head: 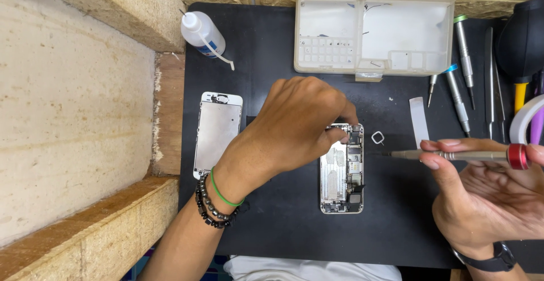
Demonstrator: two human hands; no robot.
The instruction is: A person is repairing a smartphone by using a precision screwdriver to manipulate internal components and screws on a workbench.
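Note:
An opened silver phone body [342,173] lies on the black mat [272,54], its circuit parts exposed. My left hand [294,125] covers the phone's upper left corner, fingertips pinched on something small at its top edge; what they hold is hidden. My right hand [481,196] sits to the right of the phone, palm up, holding a grey screwdriver [453,155] with a red cap. Its tip points left toward the phone and stops just short of it.
A detached phone screen [216,131] lies face down left of the phone. A white parts tray [371,28] stands at the back, a squeeze bottle [201,31] at back left. Several screwdrivers and tweezers [464,71] lie at right. A small square ring [378,138] and white strip [419,119] lie nearby.

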